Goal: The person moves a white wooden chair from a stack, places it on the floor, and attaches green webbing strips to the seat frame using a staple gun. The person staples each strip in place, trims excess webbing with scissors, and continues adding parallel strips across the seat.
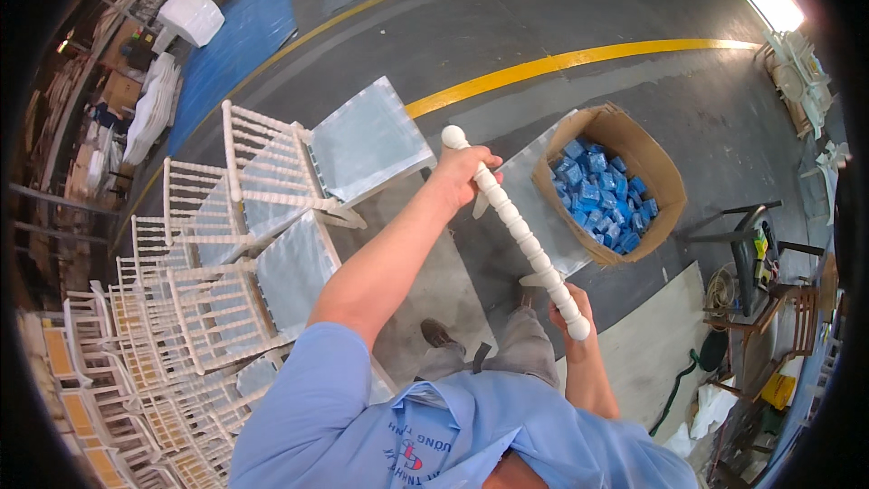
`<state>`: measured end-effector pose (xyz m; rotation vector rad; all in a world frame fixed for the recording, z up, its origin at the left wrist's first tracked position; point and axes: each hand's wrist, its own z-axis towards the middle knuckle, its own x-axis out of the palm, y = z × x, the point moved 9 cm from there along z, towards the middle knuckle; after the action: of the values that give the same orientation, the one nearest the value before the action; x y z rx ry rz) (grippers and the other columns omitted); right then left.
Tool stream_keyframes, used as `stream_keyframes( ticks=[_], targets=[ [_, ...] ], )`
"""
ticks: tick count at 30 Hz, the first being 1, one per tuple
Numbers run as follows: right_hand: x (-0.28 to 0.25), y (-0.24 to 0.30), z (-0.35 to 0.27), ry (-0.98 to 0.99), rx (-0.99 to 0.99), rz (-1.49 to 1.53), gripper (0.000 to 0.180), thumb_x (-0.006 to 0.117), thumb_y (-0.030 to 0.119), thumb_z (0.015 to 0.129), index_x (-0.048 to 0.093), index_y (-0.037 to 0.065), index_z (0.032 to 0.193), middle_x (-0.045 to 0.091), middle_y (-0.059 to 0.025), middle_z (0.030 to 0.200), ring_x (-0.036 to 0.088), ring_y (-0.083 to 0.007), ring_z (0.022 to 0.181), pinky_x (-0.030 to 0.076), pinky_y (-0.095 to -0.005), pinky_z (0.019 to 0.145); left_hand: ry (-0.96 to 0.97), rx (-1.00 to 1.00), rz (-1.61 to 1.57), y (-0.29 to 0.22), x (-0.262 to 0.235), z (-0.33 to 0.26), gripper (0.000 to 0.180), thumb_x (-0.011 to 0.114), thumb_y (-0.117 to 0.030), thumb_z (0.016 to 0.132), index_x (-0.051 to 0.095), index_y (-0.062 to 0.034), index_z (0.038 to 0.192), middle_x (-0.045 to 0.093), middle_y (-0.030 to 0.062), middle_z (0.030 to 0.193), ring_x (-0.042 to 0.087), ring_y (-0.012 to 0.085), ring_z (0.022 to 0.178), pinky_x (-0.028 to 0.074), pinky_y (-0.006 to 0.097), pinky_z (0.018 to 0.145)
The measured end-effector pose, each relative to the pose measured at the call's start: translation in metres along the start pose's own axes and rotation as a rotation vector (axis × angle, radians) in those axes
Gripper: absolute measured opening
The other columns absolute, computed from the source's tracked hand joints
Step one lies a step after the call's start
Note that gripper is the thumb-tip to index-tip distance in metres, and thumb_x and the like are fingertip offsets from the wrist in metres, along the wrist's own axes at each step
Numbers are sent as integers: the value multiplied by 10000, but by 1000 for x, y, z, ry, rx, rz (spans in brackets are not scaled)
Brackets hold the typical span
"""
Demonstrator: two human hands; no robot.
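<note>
A white chair with a bead-turned top rail (pixel 518 228) stands in front of me, seen from above. My left hand (pixel 463 174) is closed around the rail near its far left end, just below the round knob. Close to the rail's other end, my right hand (pixel 574 310) grips from underneath and the outer side; its fingers are partly hidden. Beyond the rail lies a pale grey seat surface (pixel 525 170). An open cardboard box (pixel 654 156) overlaps that surface, filled with several small blue packets (pixel 605 192) in clear wrapping.
On my left stand rows of similar white chairs (pixel 204 308), some with film-covered seats (pixel 367 140). A black chair (pixel 753 244) and wooden chair parts (pixel 804 321) are at the right. Yellow lines (pixel 561 62) cross the grey floor ahead. A green strap (pixel 674 394) lies at lower right.
</note>
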<state>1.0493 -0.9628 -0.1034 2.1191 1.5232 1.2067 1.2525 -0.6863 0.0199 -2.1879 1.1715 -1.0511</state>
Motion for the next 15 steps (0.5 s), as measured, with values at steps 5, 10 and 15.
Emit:
stream_keyframes(
  ticks=[5,10,15],
  targets=[
    [77,-85,-21,-67,69,40,153,615,231,946,658,87,923,672,-22,749,648,-158,621,537,-298,576,23,10,15,-38,-105,-61,852,636,117,811,183,-163,1475,565,223,1125,691,343,946,644,474,693],
    [153,-172,-13,-57,158,-57,177,583,294,975,650,149,897,630,12,663,603,-147,530,485,-295,482,18,28,56,-74,-195,-86,877,632,90,837,142,-158,1520,595,243,1123,700,334,866,633,469,684],
    [236,-268,-3,-48,376,177,161,562,232,992,585,130,869,585,-10,641,573,-170,517,490,-309,477,-106,83,41,-98,-327,-100,812,617,100,834,202,-144,1488,523,201,1151,694,325,920,620,480,681]
  ],
)
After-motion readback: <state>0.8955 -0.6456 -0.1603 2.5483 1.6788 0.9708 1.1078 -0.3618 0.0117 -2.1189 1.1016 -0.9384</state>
